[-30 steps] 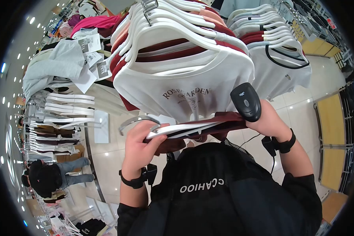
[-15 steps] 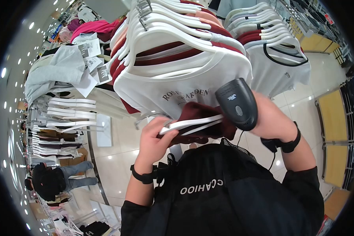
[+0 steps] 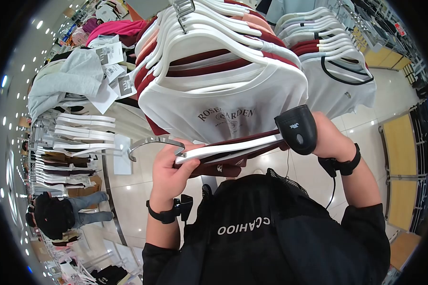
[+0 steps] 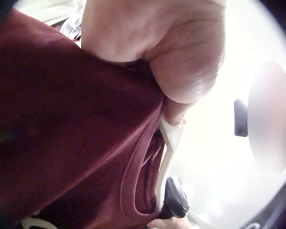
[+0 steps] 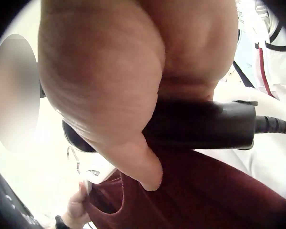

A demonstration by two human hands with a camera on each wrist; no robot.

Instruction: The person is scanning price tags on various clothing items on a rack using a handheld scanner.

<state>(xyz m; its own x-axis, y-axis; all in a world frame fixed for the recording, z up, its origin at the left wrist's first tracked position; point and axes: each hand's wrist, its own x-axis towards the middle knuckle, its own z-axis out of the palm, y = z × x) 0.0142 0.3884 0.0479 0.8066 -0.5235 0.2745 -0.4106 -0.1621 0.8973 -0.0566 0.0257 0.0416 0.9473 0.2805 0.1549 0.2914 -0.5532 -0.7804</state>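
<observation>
In the head view my left hand [image 3: 169, 168] grips one end of a white clothes hanger [image 3: 238, 146], its metal hook [image 3: 152, 141] poking out to the left. A maroon shirt [image 4: 71, 114] hangs on this hanger and fills much of the left wrist view. My right hand [image 3: 323, 135] holds a black barcode scanner [image 3: 297, 130] over the hanger's other end. Its handle [image 5: 200, 125] lies in the palm, with a cable [image 5: 274, 125] leaving it. The right thumb [image 5: 145, 169] lies against the maroon cloth in the right wrist view.
Ahead hangs a row of shirts, a white printed shirt [image 3: 228, 109] at its front. More light shirts [image 3: 337, 80] hang to the right. Grey garments with tags [image 3: 73, 71] are piled at left above white hangers [image 3: 85, 133]. Another person [image 3: 57, 213] stands at far left.
The hanger and maroon shirt tilted and bunched up half a second ago, and now lie straighter. My left hand went right and came back left. The scanner dipped left, then returned right.
</observation>
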